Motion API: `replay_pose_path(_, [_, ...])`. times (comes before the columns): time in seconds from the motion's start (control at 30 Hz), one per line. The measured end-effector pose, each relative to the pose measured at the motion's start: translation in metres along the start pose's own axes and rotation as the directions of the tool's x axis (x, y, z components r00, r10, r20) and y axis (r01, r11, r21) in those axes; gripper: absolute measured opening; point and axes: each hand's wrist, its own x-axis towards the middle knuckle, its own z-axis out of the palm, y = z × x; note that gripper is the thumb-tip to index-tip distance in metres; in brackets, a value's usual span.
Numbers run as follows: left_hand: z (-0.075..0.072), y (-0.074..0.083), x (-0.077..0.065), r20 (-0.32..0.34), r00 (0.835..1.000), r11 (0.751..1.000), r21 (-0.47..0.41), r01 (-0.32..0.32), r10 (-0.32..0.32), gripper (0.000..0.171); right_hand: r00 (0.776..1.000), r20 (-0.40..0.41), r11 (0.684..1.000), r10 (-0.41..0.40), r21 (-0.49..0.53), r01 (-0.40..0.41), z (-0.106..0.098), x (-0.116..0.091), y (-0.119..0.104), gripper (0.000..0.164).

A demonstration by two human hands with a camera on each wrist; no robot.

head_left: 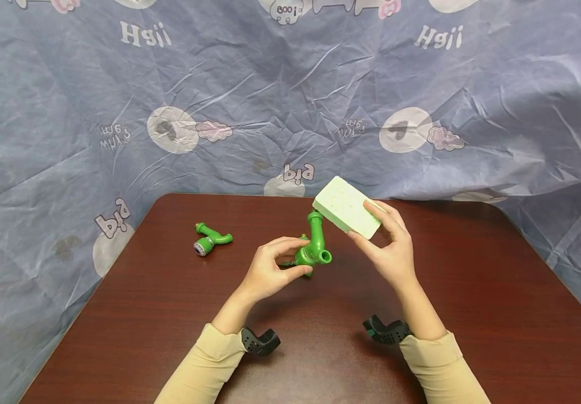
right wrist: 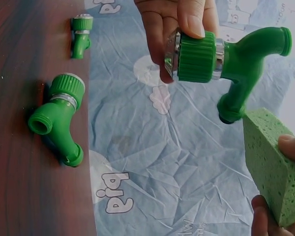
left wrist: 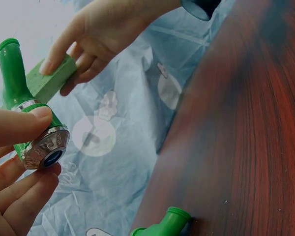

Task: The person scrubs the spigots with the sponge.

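Head view: over one dark reddish-brown wooden desk (head_left: 134, 314), work looks under way — the right hand (head_left: 393, 255) has its fingers gripping a pale-green, rectangular, porous sponge (head_left: 348, 207), its corner at the far end of a glossy green tap with silvery trim (head_left: 316, 231), which the left hand (head_left: 269, 269) pinches in its fingers. Whether the remaining taps are done or left, I cannot tell. Counts: one desk, two hands, one sponge, three taps — one raised, a left tap (head_left: 213, 236) and a middle tap (right wrist: 61, 123) lying on the desk.
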Motion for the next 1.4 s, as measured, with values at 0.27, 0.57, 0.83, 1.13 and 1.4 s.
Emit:
replay_pose_path(0.27, [-0.002, 0.001, 0.000, -0.007, 0.999, 0.999, -0.002, 0.036, -0.036, 0.040, 0.984, 0.170, 0.995, -0.056, 0.091, 0.041, -0.009, 0.000, 0.009, 0.058])
replay_pose_path(0.57, [-0.001, -0.001, 0.000, 0.011, 1.000, 1.000, -0.006, -0.002, 0.002, 0.039, 0.987, 0.160, 1.000, -0.016, 0.013, 0.014, -0.007, 0.000, 0.001, 0.056])
replay_pose_path(0.83, [-0.002, -0.005, 0.000, -0.027, 0.999, 0.988, -0.156, 0.016, -0.020, 0.041, 0.996, 0.085, 0.999, -0.032, 0.007, 0.032, -0.007, 0.002, 0.002, 0.056])
replay_pose_path(1.13, [-0.005, -0.016, 0.001, -0.191, 0.975, 0.973, -0.219, 0.070, -0.113, 0.044, 0.995, 0.096, 0.999, -0.001, 0.054, -0.004, -0.008, 0.002, 0.001, 0.055])
replay_pose_path(1.4, [-0.007, -0.032, 0.004, -0.307, 0.934, 0.950, -0.300, 0.089, -0.185, 0.042, 0.995, 0.100, 0.999, 0.001, 0.044, -0.006, -0.007, 0.002, 0.000, 0.055])
